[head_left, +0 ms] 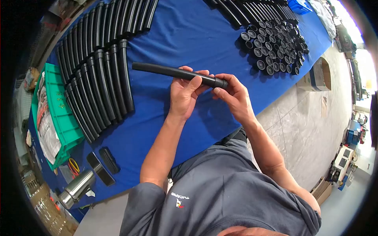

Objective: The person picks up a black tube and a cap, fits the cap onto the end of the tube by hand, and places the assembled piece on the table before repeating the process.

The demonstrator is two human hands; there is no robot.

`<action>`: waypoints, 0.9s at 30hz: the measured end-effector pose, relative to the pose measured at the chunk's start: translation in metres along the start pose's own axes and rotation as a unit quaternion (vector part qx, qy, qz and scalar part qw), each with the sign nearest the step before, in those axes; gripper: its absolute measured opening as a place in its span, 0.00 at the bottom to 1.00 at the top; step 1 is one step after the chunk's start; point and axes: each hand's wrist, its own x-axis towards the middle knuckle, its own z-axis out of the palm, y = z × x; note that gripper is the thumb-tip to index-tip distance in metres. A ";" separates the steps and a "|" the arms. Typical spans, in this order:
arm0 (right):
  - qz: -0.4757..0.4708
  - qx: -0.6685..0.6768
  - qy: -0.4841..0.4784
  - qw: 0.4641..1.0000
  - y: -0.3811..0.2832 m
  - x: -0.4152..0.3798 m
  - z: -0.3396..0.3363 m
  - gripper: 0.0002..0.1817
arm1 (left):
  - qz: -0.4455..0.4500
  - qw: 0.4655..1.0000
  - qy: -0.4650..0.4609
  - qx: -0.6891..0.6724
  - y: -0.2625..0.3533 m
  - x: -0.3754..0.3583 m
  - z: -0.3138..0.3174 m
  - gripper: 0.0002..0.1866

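A long black plastic tube (165,70) lies across both hands above the blue cloth, its bare end pointing left. My left hand (184,94) is wrapped round the tube near its right end, thumb on top. At that right end sits a black round cap (221,83), which my right hand (236,96) pinches between thumb and fingers. Rows of similar black tubes with collared ends (100,86) lie to the left of my hands. Beyond my right hand is a cluster of loose black round caps (271,47), and behind them more black tubes (252,11).
The blue cloth (177,35) covers the table. A green crate (65,114) holding a plastic bag stands at the left edge. Near it lie a phone (100,169), a black case (109,160) and a steel flask (76,188). A cardboard box (317,76) is on the floor at right.
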 end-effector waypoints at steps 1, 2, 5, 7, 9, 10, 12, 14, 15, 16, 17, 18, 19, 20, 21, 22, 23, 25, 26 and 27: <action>-0.009 -0.031 0.005 0.999 -0.001 -0.001 0.001 0.22 | -0.002 1.000 -0.002 0.000 0.000 0.000 -0.001 0.16; -0.023 -0.061 0.011 0.998 0.000 -0.001 0.002 0.21 | 0.001 1.000 0.007 -0.008 0.000 -0.001 0.000 0.16; -0.066 -0.137 0.029 0.988 0.002 -0.003 0.004 0.20 | 0.003 1.000 0.023 -0.018 -0.004 -0.002 0.007 0.15; -0.095 -0.165 0.034 0.981 0.006 -0.003 0.004 0.20 | 0.002 1.000 0.024 -0.005 -0.005 -0.003 0.004 0.16; -0.105 -0.167 0.034 0.980 0.011 -0.002 0.002 0.19 | 0.001 0.999 0.032 0.012 -0.005 -0.003 0.003 0.15; -0.110 -0.169 0.034 0.979 0.012 -0.002 0.001 0.19 | 0.000 0.999 0.035 0.020 -0.006 -0.003 0.004 0.14; -0.106 -0.161 0.034 0.981 0.013 -0.003 0.001 0.19 | 0.006 0.999 0.043 0.019 -0.009 -0.004 0.005 0.14; -0.103 -0.160 0.032 0.981 0.011 -0.002 0.002 0.19 | 0.007 0.998 0.052 0.018 -0.009 -0.004 0.006 0.14; -0.102 -0.163 0.030 0.981 0.008 -0.003 0.004 0.19 | 0.004 0.998 0.057 0.018 -0.009 -0.004 0.005 0.13; -0.103 -0.165 0.028 0.980 0.007 -0.002 0.005 0.19 | 0.002 0.998 0.062 0.018 -0.009 -0.003 0.005 0.13; -0.116 -0.182 0.032 0.976 0.009 -0.002 0.004 0.18 | 0.005 0.998 0.066 0.022 -0.009 -0.003 0.006 0.13; -0.129 -0.199 0.035 0.971 0.013 -0.001 0.002 0.18 | 0.009 0.997 0.070 0.025 -0.010 -0.004 0.009 0.13; -0.142 -0.217 0.039 0.965 0.015 -0.001 0.001 0.18 | 0.013 0.997 0.075 0.029 -0.011 -0.004 0.010 0.13; -0.139 -0.213 0.038 0.966 0.015 -0.002 0.001 0.18 | 0.009 0.997 0.075 0.031 -0.010 -0.005 0.010 0.13; -0.138 -0.209 0.038 0.967 0.013 -0.002 0.002 0.18 | 0.005 0.997 0.074 0.034 -0.009 -0.005 0.009 0.12; -0.136 -0.205 0.038 0.968 0.012 -0.003 0.003 0.18 | 0.001 0.997 0.074 0.038 -0.008 -0.005 0.009 0.12; -0.135 -0.197 0.036 0.970 0.013 -0.003 0.003 0.18 | -0.001 0.997 0.074 0.037 -0.008 -0.005 0.008 0.12; -0.137 -0.181 0.032 0.973 0.014 -0.003 0.002 0.18 | -0.003 0.997 0.074 0.037 -0.009 -0.005 0.007 0.13; -0.135 -0.182 0.031 0.974 0.013 -0.004 0.001 0.18 | -0.008 0.997 0.072 0.037 -0.009 -0.004 0.006 0.13; -0.133 -0.183 0.031 0.974 0.013 -0.005 0.001 0.19 | -0.013 0.997 0.071 0.037 -0.009 -0.004 0.006 0.13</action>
